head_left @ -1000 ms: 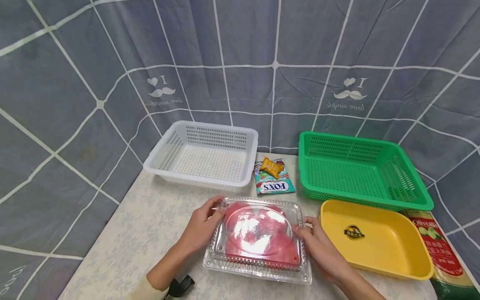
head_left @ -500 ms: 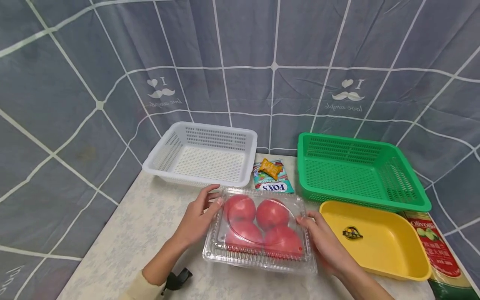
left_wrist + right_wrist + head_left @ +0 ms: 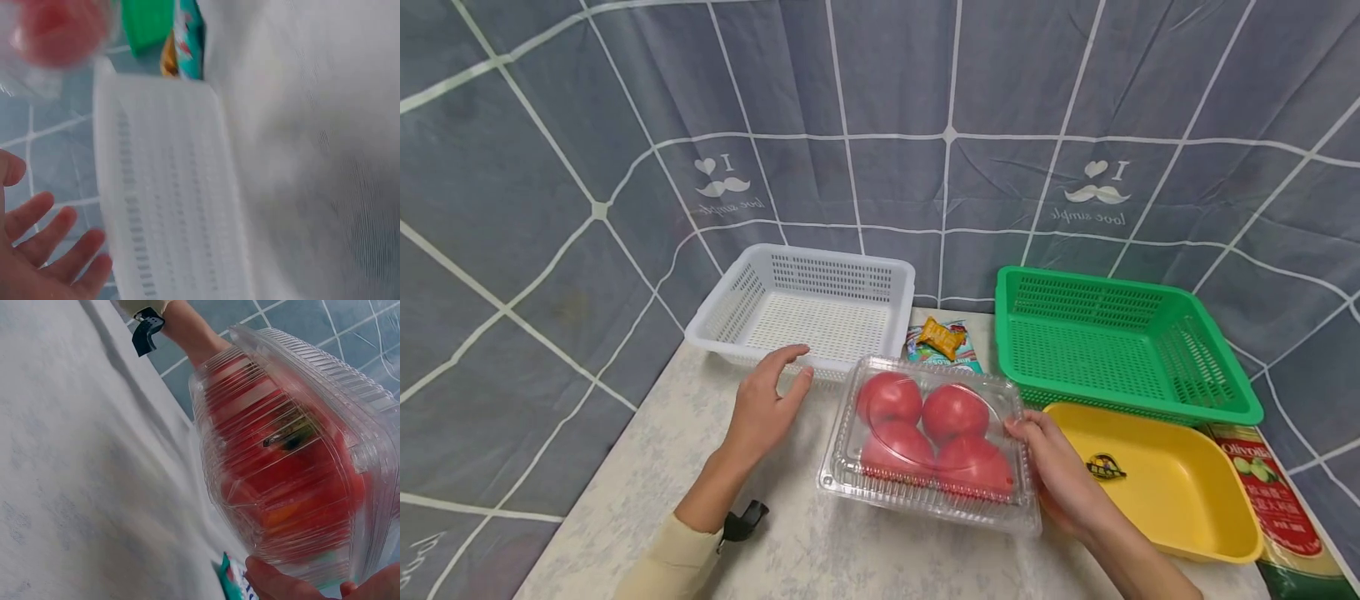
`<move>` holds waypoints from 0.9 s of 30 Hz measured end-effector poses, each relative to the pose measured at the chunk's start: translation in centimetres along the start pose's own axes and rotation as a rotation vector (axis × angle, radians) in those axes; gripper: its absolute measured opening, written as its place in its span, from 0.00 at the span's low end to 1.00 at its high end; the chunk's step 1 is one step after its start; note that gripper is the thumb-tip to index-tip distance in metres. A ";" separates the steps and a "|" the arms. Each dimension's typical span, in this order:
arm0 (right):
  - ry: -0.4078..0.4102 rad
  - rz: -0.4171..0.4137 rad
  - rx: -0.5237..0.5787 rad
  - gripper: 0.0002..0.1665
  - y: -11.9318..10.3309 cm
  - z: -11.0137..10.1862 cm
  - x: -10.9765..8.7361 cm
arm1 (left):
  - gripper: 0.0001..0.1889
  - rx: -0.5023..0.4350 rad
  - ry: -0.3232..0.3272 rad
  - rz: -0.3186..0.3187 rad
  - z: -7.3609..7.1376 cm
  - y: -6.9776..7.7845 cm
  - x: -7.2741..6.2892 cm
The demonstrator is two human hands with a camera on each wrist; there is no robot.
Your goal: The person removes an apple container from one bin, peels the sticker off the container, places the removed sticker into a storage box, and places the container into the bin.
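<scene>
A clear plastic clamshell box (image 3: 880, 492) with several red tomatoes (image 3: 955, 412) inside is held off the table, tilted a little. My right hand (image 3: 1060, 471) grips its right side, thumb over the lid's edge. In the right wrist view, fingertips (image 3: 275, 578) press on the box's ribbed wall, and a green tomato stem (image 3: 294, 434) shows through it. My left hand (image 3: 767, 408) is off the box, at its left, fingers relaxed and spread near the front rim of the white basket (image 3: 801, 360). The left wrist view shows that hand (image 3: 47, 250) holding nothing.
A teal candy bag (image 3: 973, 364) with a small orange packet (image 3: 942, 337) on it lies behind the box, partly hidden. To the right are a green basket (image 3: 1120, 400), a yellow tray (image 3: 1157, 475) and a red pasta bag (image 3: 1285, 508). A grey curtain (image 3: 880, 100) hangs behind.
The box has come up off the table and moved slightly right in my right hand. My left hand has let go of it and drawn away leftward. The tomatoes show more clearly under less glare.
</scene>
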State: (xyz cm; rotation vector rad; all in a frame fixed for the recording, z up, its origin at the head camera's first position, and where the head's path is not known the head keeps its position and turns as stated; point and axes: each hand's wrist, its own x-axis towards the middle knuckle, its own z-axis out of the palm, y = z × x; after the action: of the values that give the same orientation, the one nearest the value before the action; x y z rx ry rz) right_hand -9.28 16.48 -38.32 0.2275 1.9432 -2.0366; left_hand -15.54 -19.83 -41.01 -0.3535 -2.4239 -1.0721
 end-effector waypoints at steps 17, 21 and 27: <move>-0.023 -0.032 -0.014 0.32 -1.5 0.1 1.9 | 0.10 0.200 0.112 0.210 1.1 -3.9 1.0; -0.044 -0.034 -0.044 0.34 -2.5 0.4 2.3 | 0.08 0.188 0.140 0.227 1.3 -4.2 1.2; -0.050 -0.052 -0.053 0.32 -3.9 0.7 2.9 | 0.07 0.177 0.161 0.254 1.5 -4.6 1.4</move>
State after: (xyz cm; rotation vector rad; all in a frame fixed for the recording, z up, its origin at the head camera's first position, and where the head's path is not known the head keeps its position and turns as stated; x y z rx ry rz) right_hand -13.18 15.60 -35.54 0.1141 1.9894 -1.9998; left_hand -19.07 -21.71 -44.11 -0.4811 -2.2379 -0.7409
